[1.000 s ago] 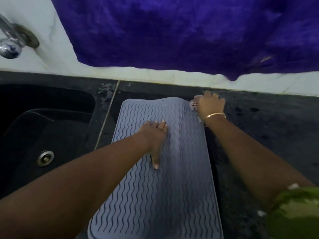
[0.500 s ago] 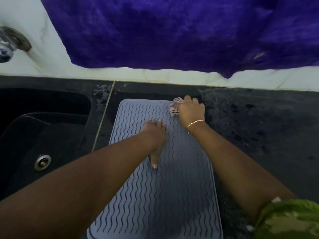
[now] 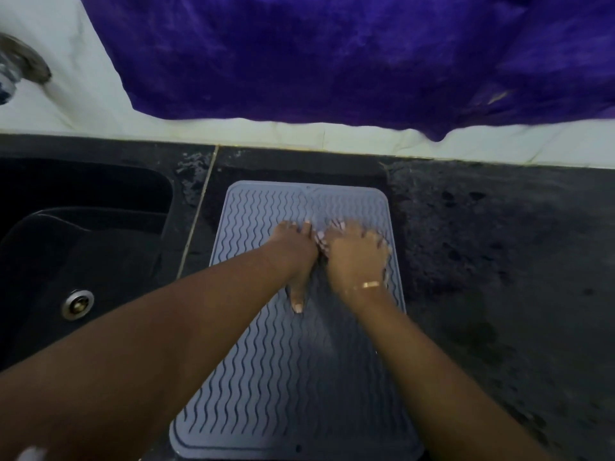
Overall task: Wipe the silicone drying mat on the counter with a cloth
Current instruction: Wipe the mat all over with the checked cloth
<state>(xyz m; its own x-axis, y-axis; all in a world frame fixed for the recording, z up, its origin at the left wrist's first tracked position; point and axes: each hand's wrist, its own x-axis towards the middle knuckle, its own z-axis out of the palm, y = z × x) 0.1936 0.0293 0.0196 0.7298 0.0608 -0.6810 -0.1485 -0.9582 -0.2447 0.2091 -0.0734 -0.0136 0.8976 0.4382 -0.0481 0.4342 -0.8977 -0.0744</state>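
Note:
A grey-blue silicone drying mat (image 3: pixel 283 377) with wavy ridges lies flat on the black counter (image 3: pixel 499 261). My left hand (image 3: pixel 294 257) presses flat on the mat's upper middle, fingers spread. Right beside it, touching, my right hand (image 3: pixel 356 257) is closed over a small pale patterned cloth (image 3: pixel 320 242); only bits of the cloth peek out at the fingers, and the hand is blurred. A thin gold bangle sits on the right wrist.
A black sink (image 3: pixel 76 261) with a metal drain (image 3: pixel 77 303) lies left of the mat. A metal tap (image 3: pixel 20 68) is at the top left. A purple cloth (image 3: pixel 332 54) hangs over the white tiled wall behind the counter.
My right hand with the cloth has slid from the mat's far right corner leftward and toward me, ending next to my left hand. The left hand has stayed pressed in place.

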